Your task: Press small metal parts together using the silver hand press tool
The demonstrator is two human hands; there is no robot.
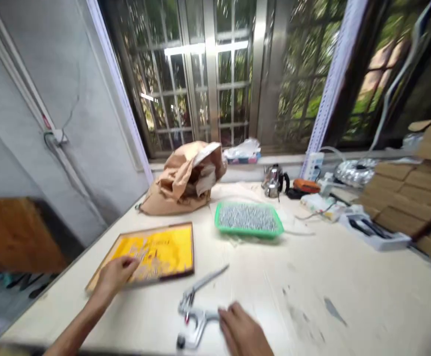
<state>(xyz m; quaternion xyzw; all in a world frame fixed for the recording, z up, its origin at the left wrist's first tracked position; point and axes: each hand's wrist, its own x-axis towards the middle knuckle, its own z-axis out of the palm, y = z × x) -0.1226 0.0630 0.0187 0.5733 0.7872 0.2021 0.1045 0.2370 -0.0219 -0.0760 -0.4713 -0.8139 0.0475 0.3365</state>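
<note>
My left hand (114,275) lies on the near left part of a flat yellow tray (155,253) with a brown rim; its fingers curl loosely on the tray's surface. My right hand (242,331) rests at the bottom edge, touching the handle of a metal hand press tool (196,309) that lies on the white table (349,296). Motion blur hides how the right fingers sit on the handle.
A green basket (248,218) full of small metal parts stands behind the tool. A crumpled brown paper bag (186,178) sits by the window. Stacked cardboard boxes (415,198), a white tray (374,232) and small items fill the right side.
</note>
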